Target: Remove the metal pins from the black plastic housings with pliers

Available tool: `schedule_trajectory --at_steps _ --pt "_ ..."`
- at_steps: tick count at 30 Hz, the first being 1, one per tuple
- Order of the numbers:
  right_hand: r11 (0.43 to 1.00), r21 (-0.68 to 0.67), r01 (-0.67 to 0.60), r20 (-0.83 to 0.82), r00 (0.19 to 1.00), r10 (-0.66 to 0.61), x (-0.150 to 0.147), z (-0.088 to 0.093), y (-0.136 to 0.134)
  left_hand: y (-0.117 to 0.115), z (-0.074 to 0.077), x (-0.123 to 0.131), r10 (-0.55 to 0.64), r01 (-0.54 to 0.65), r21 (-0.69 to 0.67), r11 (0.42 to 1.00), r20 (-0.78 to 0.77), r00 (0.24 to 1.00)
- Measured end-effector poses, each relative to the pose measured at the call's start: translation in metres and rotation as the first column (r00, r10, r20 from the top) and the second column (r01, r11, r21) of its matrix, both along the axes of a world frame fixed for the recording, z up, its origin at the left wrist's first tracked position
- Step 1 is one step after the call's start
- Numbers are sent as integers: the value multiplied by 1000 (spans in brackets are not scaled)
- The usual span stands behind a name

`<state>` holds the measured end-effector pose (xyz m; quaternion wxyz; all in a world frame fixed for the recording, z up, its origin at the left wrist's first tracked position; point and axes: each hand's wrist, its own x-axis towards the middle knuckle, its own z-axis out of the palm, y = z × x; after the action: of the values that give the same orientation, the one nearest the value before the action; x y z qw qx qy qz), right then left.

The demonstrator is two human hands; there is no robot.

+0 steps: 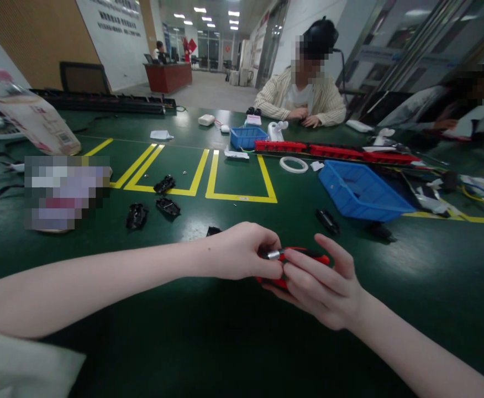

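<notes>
Both hands meet over the near middle of the table, around a red-and-black piece (pixel 308 254) with a short silver metal part. Its kind is unclear, since fingers cover much of it. My left hand (pixel 242 251) pinches its left end, thumb and curled fingers beside the silver part. From the right, my right hand (pixel 325 284) grips the same piece between thumb and fingers, with one finger raised off it. A small black part (pixel 214 230) lies just beyond my left hand, partly hidden by it. Past my right hand is another black part (pixel 327 220).
Several black parts (pixel 168 207) lie left of centre near yellow tape outlines (pixel 242 197). A blue bin (pixel 362 190) stands right, a smaller blue bin (pixel 248 137) farther back by long red strips (pixel 308 150). Left is a bottle (pixel 38 119). A person (pixel 302 97) sits opposite.
</notes>
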<state>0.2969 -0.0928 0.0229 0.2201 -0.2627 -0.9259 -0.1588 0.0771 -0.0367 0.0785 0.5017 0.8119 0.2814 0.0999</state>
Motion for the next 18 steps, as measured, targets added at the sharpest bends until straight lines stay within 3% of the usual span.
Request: schedule_trajectory --at_steps 2,5,9,11,15,18 --pt "999 11 -32 4 999 32 -3 2 2 2 1 1 -13 16 56 998 -45 999" --pt "982 147 -119 -45 991 126 -11 11 4 4 3 3 -13 31 187 982 -94 995" --pt "966 223 -128 -37 989 140 -18 22 5 4 4 6 55 10 414 910 -146 988" --pt "954 270 -131 -6 990 138 -20 23 4 5 5 6 17 50 372 927 -174 985" --pt "927 343 -148 -51 983 176 -21 25 4 7 12 1 -162 178 112 978 -139 977" --pt "904 396 -161 -43 980 193 -21 31 4 6 17 0 -137 146 136 980 -72 988"
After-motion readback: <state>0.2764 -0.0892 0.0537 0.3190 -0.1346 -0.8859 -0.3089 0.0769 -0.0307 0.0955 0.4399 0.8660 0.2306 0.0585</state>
